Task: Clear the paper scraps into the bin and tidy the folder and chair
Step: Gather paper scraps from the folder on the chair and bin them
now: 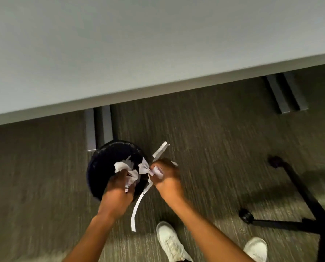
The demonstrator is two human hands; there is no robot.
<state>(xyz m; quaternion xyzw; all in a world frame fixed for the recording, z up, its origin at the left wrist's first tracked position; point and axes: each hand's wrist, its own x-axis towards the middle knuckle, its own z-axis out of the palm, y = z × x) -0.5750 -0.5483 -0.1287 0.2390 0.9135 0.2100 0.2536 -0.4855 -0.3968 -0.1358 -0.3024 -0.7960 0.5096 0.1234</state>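
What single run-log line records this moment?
left hand: scraps over bin | right hand: paper strips beside rim | chair base: right

Both arms reach down-forward; left hand [118,188] and right hand [167,178] fisted, grip closed, knuckles up.

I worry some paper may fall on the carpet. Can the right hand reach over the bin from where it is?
Probably yes. The right hand holds paper scraps just beside the bin rim, with nothing between them; only the left hand already hovers over the opening.
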